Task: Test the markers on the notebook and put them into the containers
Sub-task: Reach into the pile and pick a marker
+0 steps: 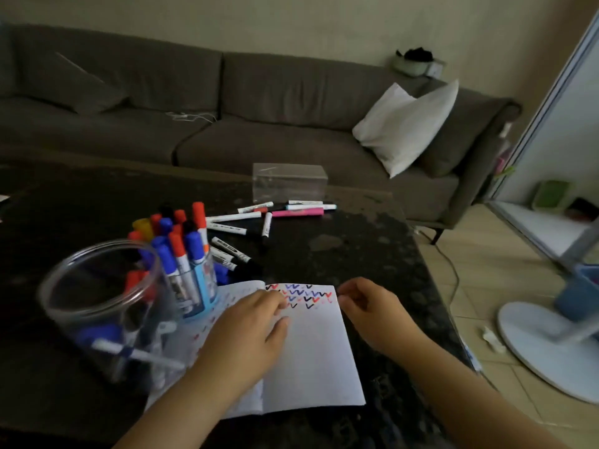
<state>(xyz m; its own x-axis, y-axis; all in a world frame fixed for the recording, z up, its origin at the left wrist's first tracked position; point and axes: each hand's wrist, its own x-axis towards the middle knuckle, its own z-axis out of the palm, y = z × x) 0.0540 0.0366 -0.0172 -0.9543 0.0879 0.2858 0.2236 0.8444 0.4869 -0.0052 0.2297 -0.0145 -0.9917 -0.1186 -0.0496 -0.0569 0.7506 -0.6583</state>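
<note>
At the lower left of the frame a clear round jar (100, 306) stands on the dark table (356, 254). It holds a few markers lying loose near its bottom, blue, red and white among them; blur hides how many. Just right of it, and touching the notebook's left page, a smaller blue cup (199, 286) is packed with upright markers (181, 244), caps up in red, blue, black and one yellow.

In the lower middle the notebook (311, 358) lies open and flat. Rows of red, blue and black check marks run across the top of its right page, and fainter marks dot the left page. The left hand (256, 322) rests palm down across the fold, fingers straight and loosely spread, fingertips at the marks, holding nothing. The right hand (369, 306) sits at the notebook's upper right corner with fingers curled inward; whether they pinch the page edge I cannot tell, for the fingertips are blurred.

Above the notebook, in the middle of the frame, loose markers (269, 218) lie scattered on the table, mostly white-barrelled, one pink. Just behind them stands a clear box (290, 181); nothing can be made out in it.

Beyond the table a grey sofa (227, 102) carries a white pillow (405, 124) at the upper right. A white fan base (544, 348) stands on the floor at the lower right.
</note>
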